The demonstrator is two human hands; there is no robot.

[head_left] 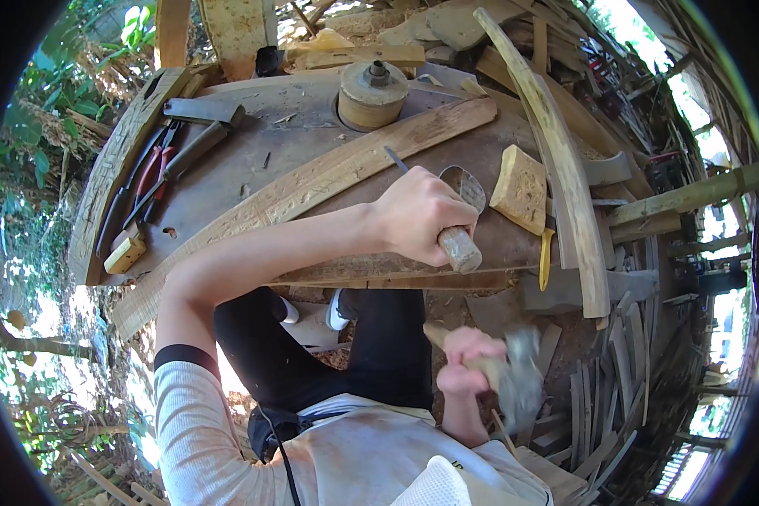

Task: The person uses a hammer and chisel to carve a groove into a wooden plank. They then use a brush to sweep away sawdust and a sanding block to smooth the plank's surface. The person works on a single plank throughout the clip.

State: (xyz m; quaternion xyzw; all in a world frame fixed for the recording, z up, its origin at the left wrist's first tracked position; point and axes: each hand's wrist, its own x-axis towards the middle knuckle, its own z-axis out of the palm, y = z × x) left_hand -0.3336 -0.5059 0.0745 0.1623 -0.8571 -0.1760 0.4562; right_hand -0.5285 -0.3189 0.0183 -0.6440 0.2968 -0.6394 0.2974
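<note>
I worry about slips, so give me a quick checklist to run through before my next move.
1. Left hand gripping the slim metal chisel by its round wooden handle: ok.
2. Right hand holding the grey-headed, wooden-handled hammer: ok, though blurred.
3. Chisel tip touching the long, brown, carved wooden plank: cannot tell.
4. Plank held firm: cannot tell; the left forearm hides part of it.
5. Red-handled metal pliers away from the chisel tip: ok, well to its left.
</note>
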